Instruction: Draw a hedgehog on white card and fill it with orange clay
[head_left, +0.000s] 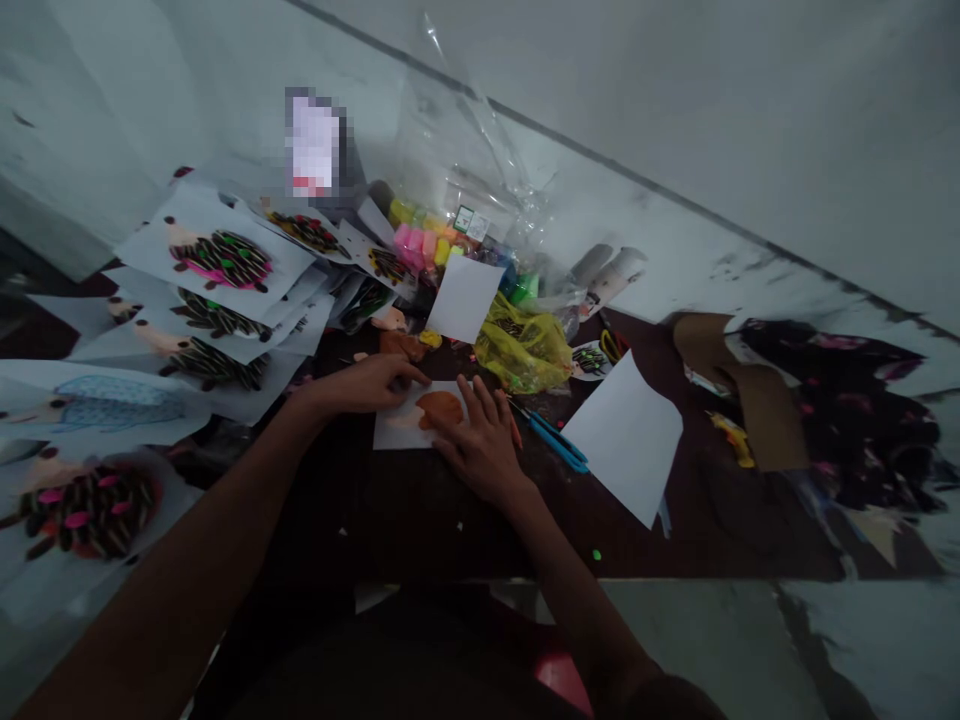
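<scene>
A small white sheet of paper [405, 440] lies on the dark table in front of me, bearing a flattened brown clay shape [441, 409] with a pale clay part at its left. My left hand [371, 383] rests at the sheet's upper left edge, its index finger stretched out and the other fingers partly hidden. Across the right side of the brown clay, my right hand [484, 440] lies flat with fingers extended, covering part of it. Just above the sheet is a lump of brown clay [403, 345]. Blue-handled scissors [556, 440] lie right of my right hand.
Paper sheets with clay hedgehogs [221, 260] are piled at left. Behind stand a bag of coloured clay [424, 245], a white card [465, 300] and a yellow plastic bag [525, 345]. A white sheet [630, 440], brown cardboard [765, 415] and dark patterned cloth [847, 400] lie right.
</scene>
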